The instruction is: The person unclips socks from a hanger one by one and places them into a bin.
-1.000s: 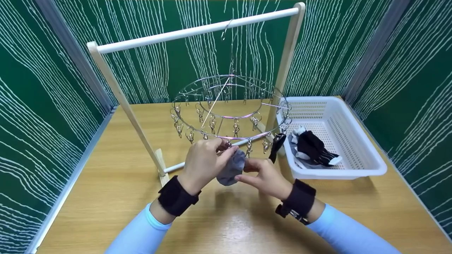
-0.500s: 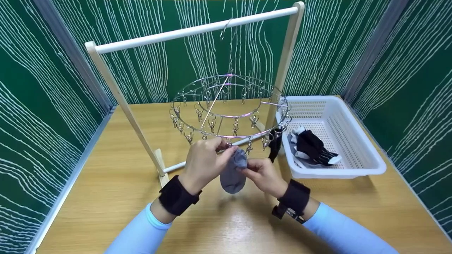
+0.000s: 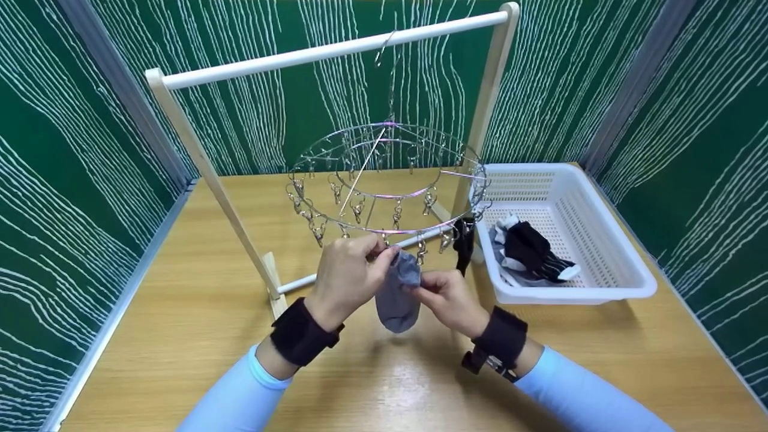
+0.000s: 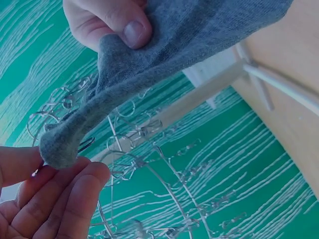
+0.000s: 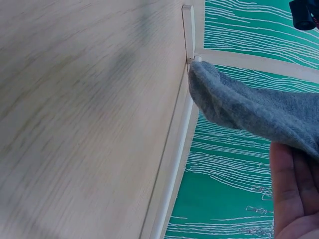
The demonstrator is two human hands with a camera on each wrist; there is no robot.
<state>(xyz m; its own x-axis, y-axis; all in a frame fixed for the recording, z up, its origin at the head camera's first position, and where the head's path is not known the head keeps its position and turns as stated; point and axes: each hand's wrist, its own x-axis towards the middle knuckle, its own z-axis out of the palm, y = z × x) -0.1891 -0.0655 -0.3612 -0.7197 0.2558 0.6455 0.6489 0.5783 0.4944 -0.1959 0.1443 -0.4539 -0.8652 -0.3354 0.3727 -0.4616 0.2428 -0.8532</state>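
Note:
A grey sock (image 3: 398, 306) hangs toe-down below the front rim of a round metal clip hanger (image 3: 390, 231). My left hand (image 3: 350, 270) pinches the sock's top edge between thumb and fingers, right beside a clip. In the left wrist view, the thumb and fingertips of that hand (image 4: 55, 199) meet at a folded corner of the cuff. On the other side, my right hand (image 3: 454, 300) grips the cuff, its thumb pressed on the cloth. The sock's foot (image 5: 239, 102) stretches away from the right hand in the right wrist view.
The hanger hooks onto the white bar (image 3: 336, 53) of a wooden stand. A black sock (image 3: 464, 243) hangs at the ring's right side. To the right, a white basket (image 3: 606, 294) holds black, white and grey socks (image 3: 531, 249). Green walls surround the table (image 3: 180, 360).
The grey sock was bunched between the hands and now hangs down longer. My right hand has closed its pinch on the cuff's edge. The left hand stays nearly in place.

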